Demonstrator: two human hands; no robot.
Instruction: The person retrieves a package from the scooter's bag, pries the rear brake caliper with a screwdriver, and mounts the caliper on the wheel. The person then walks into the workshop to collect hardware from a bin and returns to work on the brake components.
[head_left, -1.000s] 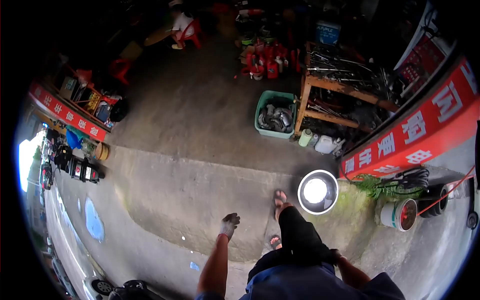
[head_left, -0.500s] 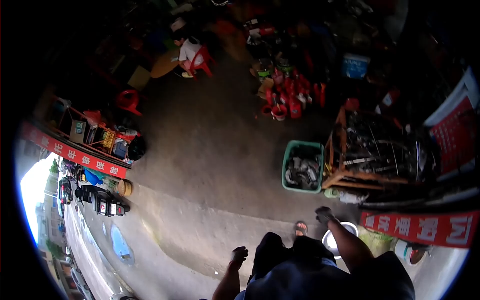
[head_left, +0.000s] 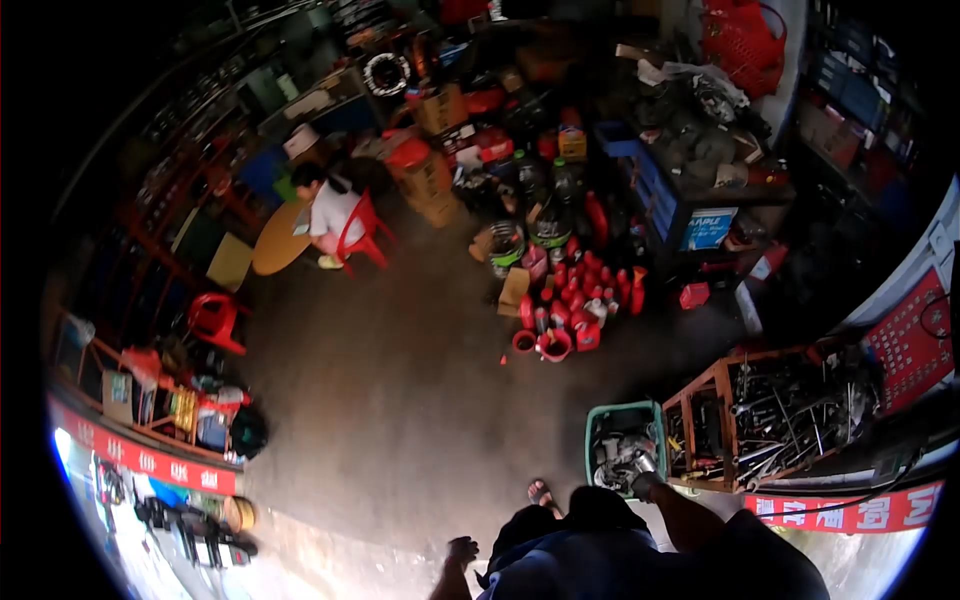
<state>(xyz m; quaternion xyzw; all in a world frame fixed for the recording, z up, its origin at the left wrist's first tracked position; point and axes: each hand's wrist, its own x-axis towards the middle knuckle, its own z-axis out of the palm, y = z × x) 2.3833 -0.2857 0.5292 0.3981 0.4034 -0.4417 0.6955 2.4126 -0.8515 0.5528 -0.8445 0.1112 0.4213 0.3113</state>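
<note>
My right hand, dark and blurred, is at the near right corner of a green plastic bin. A shiny silver cylindrical metal part shows right at its fingertips; whether the fingers grip it I cannot make out. Grey metal parts lie in the bin. Low in the view, my left hand hangs over the floor beside my leg, its fingers curled and no object visible in them. A sandalled foot stands on the floor between the hands.
Right of the bin stands a wooden-framed rack full of wrenches and rods. Red bottles crowd the floor ahead. A person sits on a red chair at a round table. A red stool stands at left.
My right hand has moved from above a white basin to the green bin's corner. My view has tilted up and forward, and the basin is out of sight. My left hand stays low and curled.
</note>
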